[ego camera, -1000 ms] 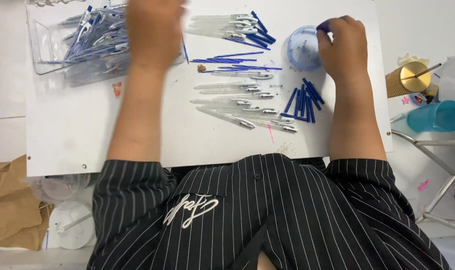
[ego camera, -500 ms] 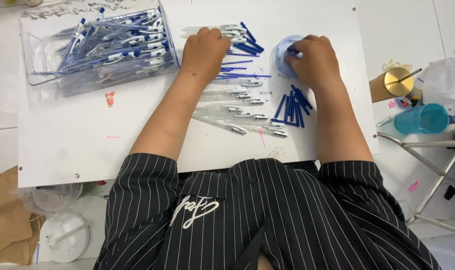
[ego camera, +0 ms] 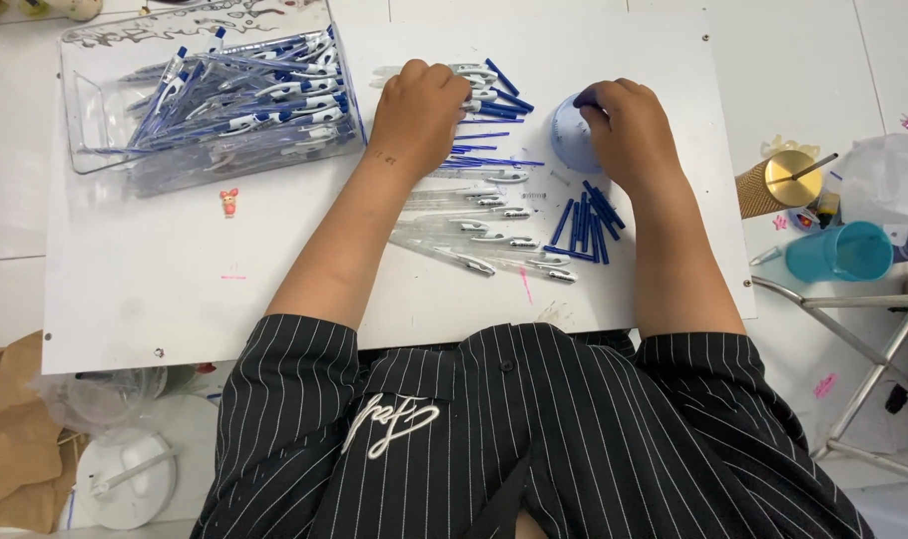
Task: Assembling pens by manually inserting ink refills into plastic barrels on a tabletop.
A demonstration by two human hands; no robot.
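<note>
Blue-and-clear pen parts cover white board (ego camera: 175, 299). Head view: since a second ago, left hand (ego camera: 417, 115) has come back from clear bin (ego camera: 105, 110) of assembled pens (ego camera: 244, 95) to loose pile of clear barrels (ego camera: 474, 235), fingers curled shut over parts at pile's top; exact piece gripped, cannot tell. Right hand (ego camera: 629, 130) stays at small blue cup (ego camera: 571, 135), fingertips pinched at its rim, holding what looks like small blue piece. Judgement: one pen binned, next assembly starting. Blue refills (ego camera: 589, 215) lie just beside right wrist
</note>
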